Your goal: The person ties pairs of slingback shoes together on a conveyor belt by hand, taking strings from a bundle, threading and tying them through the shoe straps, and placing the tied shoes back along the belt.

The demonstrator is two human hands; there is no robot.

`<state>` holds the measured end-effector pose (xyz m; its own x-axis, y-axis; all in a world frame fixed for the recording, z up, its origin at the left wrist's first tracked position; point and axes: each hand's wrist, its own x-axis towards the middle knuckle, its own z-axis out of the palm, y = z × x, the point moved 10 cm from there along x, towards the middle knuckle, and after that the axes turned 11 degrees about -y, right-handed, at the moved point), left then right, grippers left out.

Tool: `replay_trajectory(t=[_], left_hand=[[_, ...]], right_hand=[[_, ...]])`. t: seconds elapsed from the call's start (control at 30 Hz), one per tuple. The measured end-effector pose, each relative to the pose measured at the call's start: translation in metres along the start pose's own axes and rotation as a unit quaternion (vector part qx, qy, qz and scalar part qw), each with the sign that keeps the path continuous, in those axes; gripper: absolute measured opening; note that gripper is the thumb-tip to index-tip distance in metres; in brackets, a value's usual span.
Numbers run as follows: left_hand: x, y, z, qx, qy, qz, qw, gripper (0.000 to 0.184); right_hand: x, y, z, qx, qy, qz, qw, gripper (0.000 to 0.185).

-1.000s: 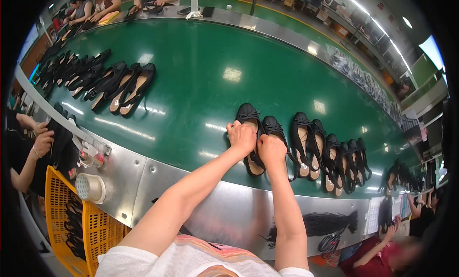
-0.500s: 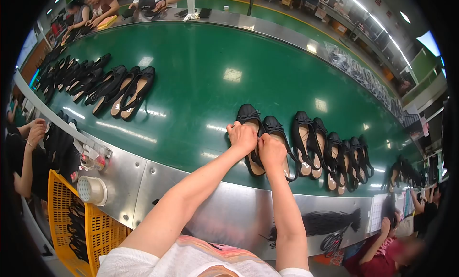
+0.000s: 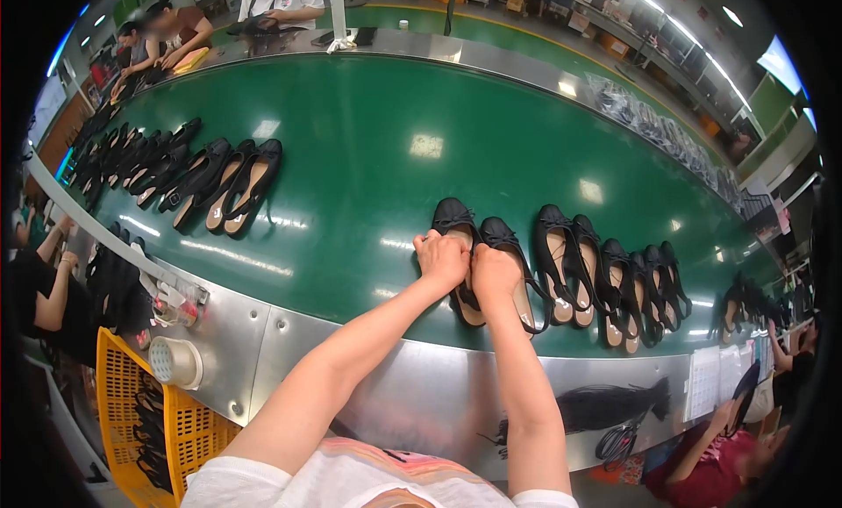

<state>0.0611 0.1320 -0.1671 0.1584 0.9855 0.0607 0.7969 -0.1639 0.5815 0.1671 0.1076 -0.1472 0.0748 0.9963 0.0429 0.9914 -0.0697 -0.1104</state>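
A pair of black slingback flats with bows and beige insoles lies on the green belt in front of me, toes pointing away. My left hand [image 3: 444, 261] is closed over the left slingback flat [image 3: 452, 211], with its fingers curled at the opening. Right beside it, my right hand [image 3: 495, 273] is closed at the inner side of the right slingback flat [image 3: 500, 233]. The two hands nearly touch between the shoes. Their fingertips are hidden, so the exact part they pinch cannot be made out.
More black flats [image 3: 554, 236] stand close on the right, and a row of others [image 3: 254, 179] on the left. Black cords [image 3: 605, 407] lie on the metal edge [image 3: 395, 389]. A tape roll [image 3: 174, 362] sits above a yellow crate [image 3: 189, 420]. Co-workers are at both sides.
My hands stay at the same pair, with only slight shifts. The view has tilted a little. At the lower right, a co-worker's raised hand and the black shoe in it have moved.
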Motion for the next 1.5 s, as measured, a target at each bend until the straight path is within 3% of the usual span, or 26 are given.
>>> replay_trajectory(t=[0.23,0.6,0.67,0.73,0.83,0.97,1.03,1.1,1.17,1.2,1.23,1.27,1.37,1.4,1.43,1.5], left_hand=[[-0.002,0.0,0.0,0.002,0.033,0.02,0.999,0.007],[-0.008,0.001,0.001,-0.019,0.072,0.049,0.996,0.007],[-0.01,0.008,-0.002,-0.016,0.045,0.064,0.997,0.009],[-0.006,0.02,-0.002,0.041,0.034,0.098,0.994,0.024],[0.01,0.028,0.002,0.122,-0.069,0.109,0.984,0.013],[0.017,0.025,0.011,0.166,-0.126,0.091,0.974,0.009],[0.015,0.026,0.007,0.156,-0.066,0.117,0.979,0.007],[0.008,0.019,-0.011,-0.006,0.0,0.155,0.988,0.008],[0.005,-0.002,-0.015,-0.173,0.018,0.138,0.975,0.008],[0.003,-0.004,-0.011,-0.174,0.018,0.144,0.974,0.008],[0.003,-0.019,-0.004,-0.368,0.005,0.115,0.923,0.007],[0.004,-0.032,0.008,-0.547,-0.01,0.082,0.833,0.008],[0.004,-0.065,0.046,-0.729,-0.02,-0.045,0.683,0.01],[0.003,-0.079,0.056,-0.772,0.022,-0.08,0.63,0.01],[-0.001,-0.081,0.054,-0.771,0.021,-0.078,0.631,0.01],[-0.012,-0.094,0.057,-0.828,0.046,-0.124,0.544,0.01]], right_hand=[[0.0,0.012,-0.007,0.027,-0.021,0.053,0.998,0.01],[-0.01,-0.002,-0.008,-0.039,0.048,0.017,0.998,0.01],[-0.013,-0.003,-0.012,-0.026,0.075,0.008,0.997,0.008],[-0.017,-0.005,-0.018,-0.016,0.089,0.005,0.996,0.007],[-0.02,-0.005,-0.018,-0.035,0.136,0.0,0.99,0.015],[-0.013,-0.001,-0.007,-0.006,0.088,-0.026,0.996,0.019],[-0.019,0.0,-0.027,0.091,0.032,-0.063,0.993,0.019],[-0.025,0.013,-0.056,0.199,0.027,-0.114,0.973,0.031],[-0.041,0.027,-0.094,0.026,0.0,-0.119,0.993,0.048],[-0.043,0.052,-0.097,-0.014,-0.025,-0.09,0.996,0.047],[-0.047,0.071,-0.103,-0.037,-0.048,-0.088,0.994,0.04],[-0.048,0.092,-0.1,-0.062,-0.097,-0.057,0.992,0.029],[-0.057,0.106,-0.106,-0.13,-0.089,-0.043,0.987,0.024],[-0.058,0.101,-0.105,-0.107,-0.058,-0.046,0.992,0.024],[-0.056,0.093,-0.1,-0.082,-0.025,-0.048,0.995,0.023],[-0.041,0.084,-0.065,-0.063,-0.045,-0.014,0.997,0.024]])
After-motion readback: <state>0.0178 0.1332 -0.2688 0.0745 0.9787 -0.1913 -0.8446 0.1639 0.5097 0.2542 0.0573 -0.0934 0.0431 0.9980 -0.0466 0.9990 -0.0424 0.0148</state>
